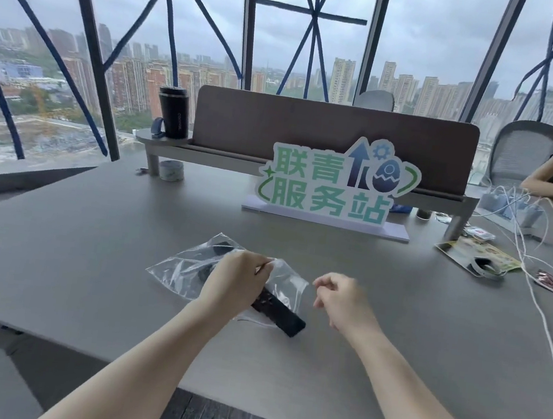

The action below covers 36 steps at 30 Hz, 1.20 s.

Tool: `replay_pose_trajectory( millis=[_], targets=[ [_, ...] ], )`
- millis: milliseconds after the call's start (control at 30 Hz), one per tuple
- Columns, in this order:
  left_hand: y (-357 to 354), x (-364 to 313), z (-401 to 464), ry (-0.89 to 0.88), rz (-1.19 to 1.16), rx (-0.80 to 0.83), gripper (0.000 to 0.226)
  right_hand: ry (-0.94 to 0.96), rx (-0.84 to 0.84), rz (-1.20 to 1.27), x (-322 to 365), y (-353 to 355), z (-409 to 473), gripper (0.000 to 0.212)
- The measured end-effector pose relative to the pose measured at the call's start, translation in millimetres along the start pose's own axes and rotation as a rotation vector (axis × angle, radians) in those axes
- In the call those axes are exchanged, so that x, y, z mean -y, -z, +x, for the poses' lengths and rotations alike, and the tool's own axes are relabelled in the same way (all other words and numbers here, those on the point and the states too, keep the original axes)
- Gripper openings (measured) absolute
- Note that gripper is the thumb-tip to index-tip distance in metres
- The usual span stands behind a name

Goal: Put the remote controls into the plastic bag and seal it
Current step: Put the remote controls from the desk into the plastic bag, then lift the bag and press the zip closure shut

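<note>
bare table point(90, 257) left of bag point(175, 266), cables point(536, 273) crowding right, perhaps loose

A grey surface point(92, 240) carries a clear plastic bag point(178, 269) lying flat near its front edge, with 1 black remote control point(279, 311) poking out of the bag's mouth. Farther back stand a green-lettered sign point(331, 184), a tape roll point(171, 170) and a raised shelf point(205, 153). White cables point(533, 269) and a printed packet point(476, 254) lie at the right.
</note>
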<state>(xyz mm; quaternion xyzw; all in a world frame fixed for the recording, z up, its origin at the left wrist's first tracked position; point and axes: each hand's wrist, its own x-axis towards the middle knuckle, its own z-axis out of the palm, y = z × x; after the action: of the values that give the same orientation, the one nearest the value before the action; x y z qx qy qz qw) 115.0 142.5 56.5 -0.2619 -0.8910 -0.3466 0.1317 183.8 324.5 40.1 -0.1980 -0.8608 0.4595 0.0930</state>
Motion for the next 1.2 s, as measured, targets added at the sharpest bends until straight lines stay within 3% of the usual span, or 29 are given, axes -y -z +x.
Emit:
replay_pose_trajectory(
  millis=[133, 267, 400, 567, 700, 833, 933, 1100, 1200],
  targets=[
    [1.5, -1.0, -8.0, -0.024, 0.015, 0.001, 0.023, 0.008, 0.149, -0.041, 5.0, -15.9, 5.1, 0.037],
    [4.7, 5.4, -20.2, -0.009, 0.002, 0.07, 0.018, 0.064, 0.047, -0.148, 6.8, -34.4, 14.3, 0.022],
    [1.8, 13.1, -62.0, 0.052, 0.373, 0.303, 0.06, 0.026, -0.001, -0.071, 10.1, -30.0, 14.0, 0.038],
    [1.1, 30.4, -84.0, 0.231, 0.482, 0.181, 0.052, 0.027, 0.004, -0.028, 12.7, -24.5, 0.3, 0.04],
    [37.6, 29.0, -62.0, 0.318, 0.137, 0.014, 0.043, 0.041, -0.015, 0.153, 35.9, -10.5, -7.6, 0.04],
    [100.5, 1.7, -10.0, 0.404, -0.334, -0.185, 0.018, 0.103, -0.031, 0.444, 89.3, 25.2, -12.6, 0.035],
    [151.0, -31.4, 19.5, 0.403, -0.558, -0.175, 0.011, 0.171, -0.077, 0.558, 133.3, 52.6, -19.6, 0.033],
    [189.5, -50.4, 37.5, 0.38, -0.711, -0.107, 0.003, 0.212, -0.128, 0.63, 172.0, 74.9, -28.5, 0.029],
    [188.5, -38.6, 36.3, 0.349, -0.762, 0.025, 0.013, 0.177, -0.097, 0.685, 172.2, 77.4, -28.9, 0.025]
  ],
)
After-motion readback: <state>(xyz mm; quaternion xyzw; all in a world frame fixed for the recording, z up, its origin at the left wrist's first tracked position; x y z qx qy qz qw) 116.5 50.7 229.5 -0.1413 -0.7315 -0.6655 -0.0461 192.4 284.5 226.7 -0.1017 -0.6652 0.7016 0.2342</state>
